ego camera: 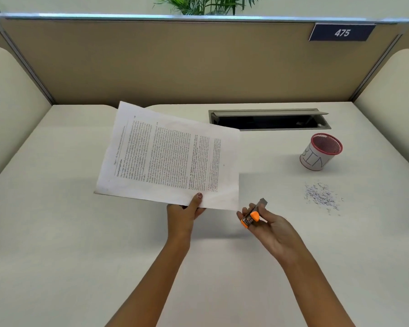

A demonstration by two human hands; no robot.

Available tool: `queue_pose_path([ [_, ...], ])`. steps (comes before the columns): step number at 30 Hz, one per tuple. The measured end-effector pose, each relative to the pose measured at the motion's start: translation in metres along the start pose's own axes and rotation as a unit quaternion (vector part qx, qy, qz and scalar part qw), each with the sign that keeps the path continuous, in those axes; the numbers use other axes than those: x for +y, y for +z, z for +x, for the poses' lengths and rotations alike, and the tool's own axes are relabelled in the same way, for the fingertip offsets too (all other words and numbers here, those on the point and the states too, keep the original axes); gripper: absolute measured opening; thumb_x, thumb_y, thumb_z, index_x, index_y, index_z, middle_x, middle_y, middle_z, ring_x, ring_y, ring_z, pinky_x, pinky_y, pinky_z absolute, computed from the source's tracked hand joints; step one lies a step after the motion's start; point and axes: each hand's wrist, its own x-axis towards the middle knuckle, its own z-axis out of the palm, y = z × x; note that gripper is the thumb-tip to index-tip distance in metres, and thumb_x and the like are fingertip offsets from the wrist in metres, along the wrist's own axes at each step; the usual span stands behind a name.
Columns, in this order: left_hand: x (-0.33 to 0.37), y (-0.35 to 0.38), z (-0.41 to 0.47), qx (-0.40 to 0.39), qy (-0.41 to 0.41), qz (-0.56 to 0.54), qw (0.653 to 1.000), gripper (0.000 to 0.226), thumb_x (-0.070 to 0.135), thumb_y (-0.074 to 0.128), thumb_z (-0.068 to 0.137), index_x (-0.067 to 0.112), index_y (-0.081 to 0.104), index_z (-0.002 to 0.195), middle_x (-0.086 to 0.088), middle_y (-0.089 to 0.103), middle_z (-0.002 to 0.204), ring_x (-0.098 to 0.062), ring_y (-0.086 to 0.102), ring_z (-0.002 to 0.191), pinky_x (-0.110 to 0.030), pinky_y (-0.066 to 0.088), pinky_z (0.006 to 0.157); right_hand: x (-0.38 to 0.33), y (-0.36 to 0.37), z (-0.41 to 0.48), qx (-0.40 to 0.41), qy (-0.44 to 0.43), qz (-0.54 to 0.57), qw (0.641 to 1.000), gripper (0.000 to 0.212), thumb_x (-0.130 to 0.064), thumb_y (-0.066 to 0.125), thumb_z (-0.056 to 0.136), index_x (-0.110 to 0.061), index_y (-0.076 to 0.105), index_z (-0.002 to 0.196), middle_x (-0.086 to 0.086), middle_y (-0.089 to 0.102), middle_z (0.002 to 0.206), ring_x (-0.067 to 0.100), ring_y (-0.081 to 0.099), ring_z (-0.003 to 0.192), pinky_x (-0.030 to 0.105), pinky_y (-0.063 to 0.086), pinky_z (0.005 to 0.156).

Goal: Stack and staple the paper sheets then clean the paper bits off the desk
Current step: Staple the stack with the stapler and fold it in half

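Now | left hand pinches paper sheets | right hand grips stapler

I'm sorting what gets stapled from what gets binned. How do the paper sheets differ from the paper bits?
The paper sheets are large, whole printed pages; the paper bits are tiny scraps in a loose scatter. The sheets are lifted and tilted, pinched at their near edge by the left hand; the bits lie on the desk, untouched, near the bin. Both are pale paper.
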Motion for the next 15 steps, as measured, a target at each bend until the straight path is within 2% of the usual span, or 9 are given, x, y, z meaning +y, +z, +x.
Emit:
queue_pose_path([
  [2,0.001,0.000,0.001,0.008,-0.001,-0.006,1.000,0.038,0.000,0.065,0.087,0.028,0.060,0.112,0.010,0.070,0.108,-0.007,0.070,0.095,-0.028,0.059,0.077,-0.001,-0.003,-0.003,0.001,-0.012,-0.017,1.000,0.011,-0.005,0.052,0.094,0.004,0.058,0.093,0.019,0.060,0.090,0.031,0.066,0.089,0.052,0.056,0.080],
  [5,0.003,0.000,0.001,0.014,0.002,-0.018,1.000,0.043,0.001,0.065,0.087,0.020,0.056,0.124,0.007,0.069,0.112,-0.009,0.070,0.098,-0.027,0.059,0.077,-0.002,-0.008,-0.004,0.036,-0.044,-0.130,0.990,0.012,-0.014,0.066,0.084,-0.003,0.066,0.089,0.008,0.065,0.079,0.020,0.064,0.078,0.035,0.057,0.077],
  [7,0.006,0.001,0.001,0.016,0.005,-0.020,1.000,0.040,0.001,0.065,0.087,0.020,0.057,0.121,0.009,0.070,0.110,-0.008,0.070,0.098,-0.026,0.059,0.077,-0.003,-0.009,-0.006,0.053,-0.068,-0.166,0.982,0.015,-0.018,0.071,0.078,-0.007,0.069,0.088,0.003,0.065,0.077,0.013,0.060,0.073,0.026,0.054,0.071],
  [9,0.007,0.002,0.001,0.016,0.006,-0.025,1.000,0.036,0.001,0.065,0.087,0.024,0.060,0.115,0.011,0.071,0.106,-0.007,0.070,0.096,-0.026,0.059,0.076,-0.004,-0.008,-0.009,0.046,-0.080,-0.141,0.986,0.010,-0.013,0.073,0.073,-0.006,0.074,0.080,0.005,0.069,0.079,0.012,0.065,0.072,0.021,0.058,0.067],
  [11,0.010,0.003,0.001,0.015,0.007,-0.033,0.999,0.036,0.000,0.064,0.088,0.027,0.060,0.111,0.011,0.071,0.106,-0.007,0.070,0.096,-0.026,0.059,0.077,-0.005,-0.006,-0.014,0.027,-0.081,-0.103,0.991,0.004,-0.007,0.073,0.070,-0.005,0.076,0.071,0.010,0.072,0.088,0.015,0.071,0.080,0.025,0.059,0.076],
  [13,0.012,0.003,0.001,0.017,0.008,-0.044,0.999,0.040,-0.001,0.064,0.088,0.026,0.058,0.116,0.010,0.070,0.110,-0.008,0.070,0.098,-0.027,0.059,0.078,-0.006,-0.004,-0.018,0.010,-0.064,-0.062,0.996,0.009,-0.003,0.071,0.073,0.000,0.075,0.081,0.014,0.073,0.100,0.019,0.070,0.094,0.033,0.055,0.087],
  [15,0.015,0.003,0.001,0.018,0.011,-0.054,0.998,0.043,-0.002,0.063,0.088,0.025,0.056,0.120,0.011,0.070,0.110,-0.008,0.069,0.099,-0.028,0.059,0.079,-0.008,-0.002,-0.022,0.006,-0.039,-0.024,0.999,0.017,-0.002,0.068,0.078,0.004,0.071,0.093,0.017,0.071,0.107,0.023,0.068,0.100,0.037,0.054,0.089],
])
